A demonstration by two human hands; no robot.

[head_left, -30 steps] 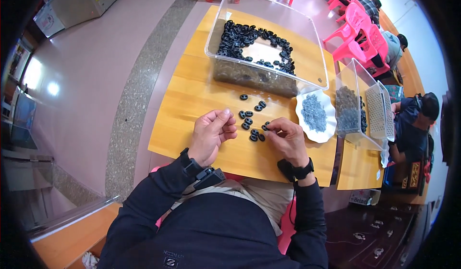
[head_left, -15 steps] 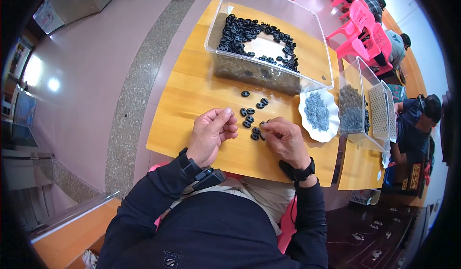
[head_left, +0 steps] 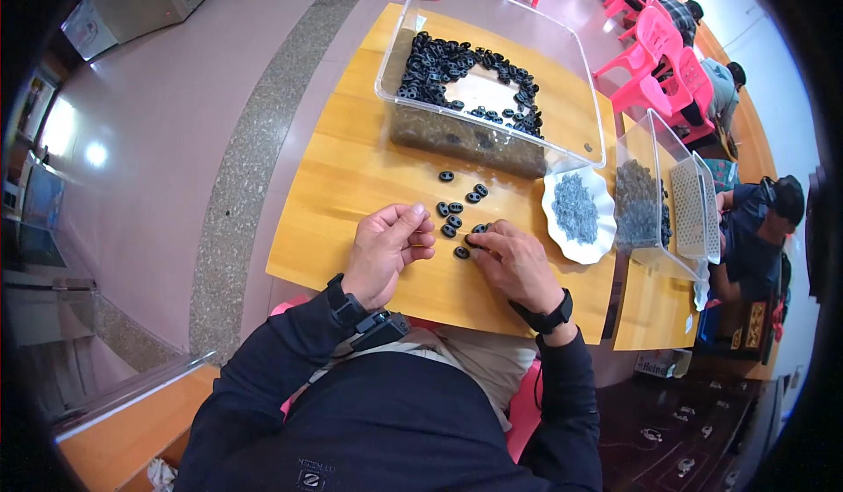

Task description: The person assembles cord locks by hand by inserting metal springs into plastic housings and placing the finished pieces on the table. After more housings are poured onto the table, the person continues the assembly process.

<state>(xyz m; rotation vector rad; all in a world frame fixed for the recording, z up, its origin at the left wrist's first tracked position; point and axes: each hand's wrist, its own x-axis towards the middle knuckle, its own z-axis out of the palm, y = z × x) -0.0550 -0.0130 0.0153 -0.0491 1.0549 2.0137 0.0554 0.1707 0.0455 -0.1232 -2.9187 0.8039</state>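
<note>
My right hand (head_left: 520,262) bends down to the table, its thumb and fingertips closed on a small black oval two-hole piece (head_left: 472,240). Around those fingertips lie several more such loose pieces (head_left: 454,221), some touching each other. My left hand (head_left: 391,246) is held just left of them, thumb against the curled fingers in a pinch. Whatever sits in that pinch, if anything, is too small or hidden to see. To the right, a white scalloped dish (head_left: 555,198) holds a heap of small clear-grey pieces (head_left: 576,209).
A large clear plastic bin (head_left: 580,154) with many black pieces (head_left: 430,62) stands at the table's far side. Another clear bin (head_left: 645,141) and a white perforated basket (head_left: 689,207) are on the neighbouring table. Other people sit at the right, near pink chairs (head_left: 654,44).
My right hand has shifted slightly and its fingertips have closed on a black piece, which now lies apart from the one below it. My left hand has barely moved.
</note>
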